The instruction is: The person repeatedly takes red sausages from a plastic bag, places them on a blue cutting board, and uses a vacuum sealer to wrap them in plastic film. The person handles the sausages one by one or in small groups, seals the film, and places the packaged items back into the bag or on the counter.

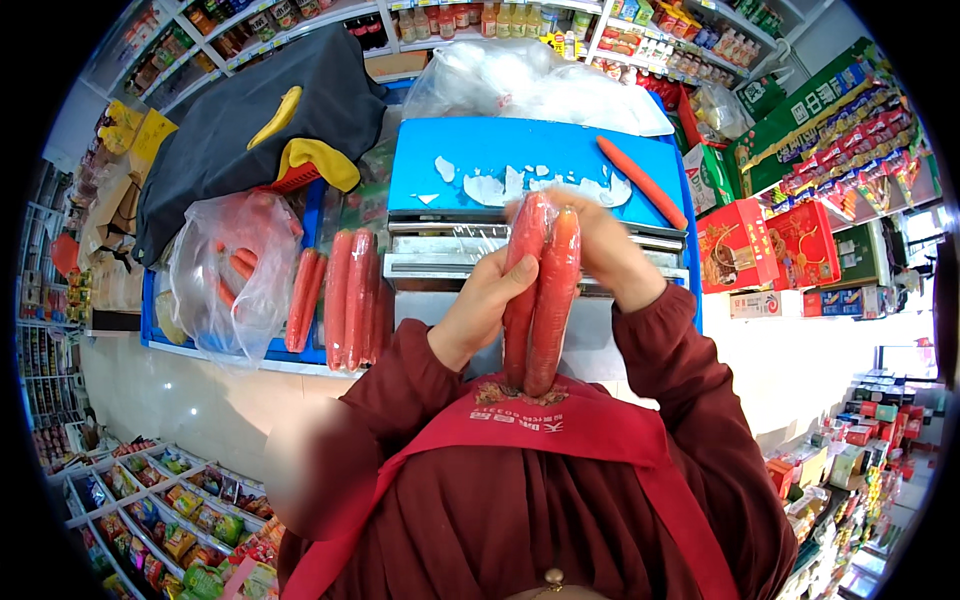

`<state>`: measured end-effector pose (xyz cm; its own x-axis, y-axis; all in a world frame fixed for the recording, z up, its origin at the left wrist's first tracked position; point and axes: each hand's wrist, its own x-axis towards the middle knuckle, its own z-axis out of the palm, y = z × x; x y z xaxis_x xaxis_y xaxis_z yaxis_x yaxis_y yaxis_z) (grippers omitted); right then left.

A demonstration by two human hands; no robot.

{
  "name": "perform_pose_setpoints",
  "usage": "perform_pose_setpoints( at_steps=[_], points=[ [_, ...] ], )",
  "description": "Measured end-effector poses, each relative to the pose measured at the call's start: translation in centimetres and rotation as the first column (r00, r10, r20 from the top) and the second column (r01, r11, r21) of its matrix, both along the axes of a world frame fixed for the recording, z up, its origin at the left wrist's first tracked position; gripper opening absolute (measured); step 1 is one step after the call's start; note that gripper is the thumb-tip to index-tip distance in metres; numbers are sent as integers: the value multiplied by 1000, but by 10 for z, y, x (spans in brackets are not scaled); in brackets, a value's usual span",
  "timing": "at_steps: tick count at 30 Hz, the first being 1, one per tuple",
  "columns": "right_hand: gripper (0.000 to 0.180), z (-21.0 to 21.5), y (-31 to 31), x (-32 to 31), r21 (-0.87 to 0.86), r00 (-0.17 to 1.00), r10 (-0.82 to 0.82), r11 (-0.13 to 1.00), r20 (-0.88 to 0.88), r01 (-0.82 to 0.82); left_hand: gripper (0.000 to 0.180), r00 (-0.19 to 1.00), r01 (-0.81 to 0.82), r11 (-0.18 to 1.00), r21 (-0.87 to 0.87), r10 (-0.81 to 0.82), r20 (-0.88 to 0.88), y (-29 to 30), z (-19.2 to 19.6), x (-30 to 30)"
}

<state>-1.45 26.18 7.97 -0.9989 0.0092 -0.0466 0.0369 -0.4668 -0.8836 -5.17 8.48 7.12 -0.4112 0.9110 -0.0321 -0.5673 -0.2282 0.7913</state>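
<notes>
A pair of carrots (545, 310) in clear film is held upright before my apron. My left hand (482, 305) is closed around their left side, its thumb lying across the front. Behind the carrots' upper ends is my right hand (605, 250), slightly blurred and with most of its fingers hidden. Just beyond stands a film wrapping machine (440, 262) with a blue top (430, 150) and metal bars. One loose carrot (643, 182) lies on that top, at its right. Several wrapped carrots (350, 300) lie side by side left of the machine.
A clear plastic bag (235, 280) with carrots sits at the left. Dark cloth (250, 140) with yellow-and-red gloves (318, 165) covers something behind it. A clear plastic bag (520, 80) lies behind the machine. Red gift boxes (735, 245) stand at the right, with stocked shelves all around.
</notes>
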Motion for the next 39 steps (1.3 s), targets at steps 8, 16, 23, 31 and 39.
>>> perform_pose_setpoints(
  at_steps=[8, 16, 23, 31, 39],
  points=[
    [30, 8, -15, -11, -76, 971, 121, 987, -206, -139, 72, 988, 152, 987, -48, -150, 32, -11, -25, 15],
    [36, -16, -35, 32, -372, 993, -24, 928, -114, -20, 49, 961, 270, 950, -157, -255, 111, -49, -67, 63],
    [34, 12, -40, 51, -158, 989, -147, 977, -11, 144, 45, 965, 35, 948, -316, -114, -237, -64, -43, 76],
    [39, 0, -90, 48, -209, 973, -212, 951, 96, 228, 43, 987, 108, 974, -197, -129, -97, -105, -42, 76],
    [40, -38, -209, 49, -73, 964, 0, 997, 265, 20, 34, 997, -36, 931, -363, 10, -73, -178, -46, 49]
  ],
)
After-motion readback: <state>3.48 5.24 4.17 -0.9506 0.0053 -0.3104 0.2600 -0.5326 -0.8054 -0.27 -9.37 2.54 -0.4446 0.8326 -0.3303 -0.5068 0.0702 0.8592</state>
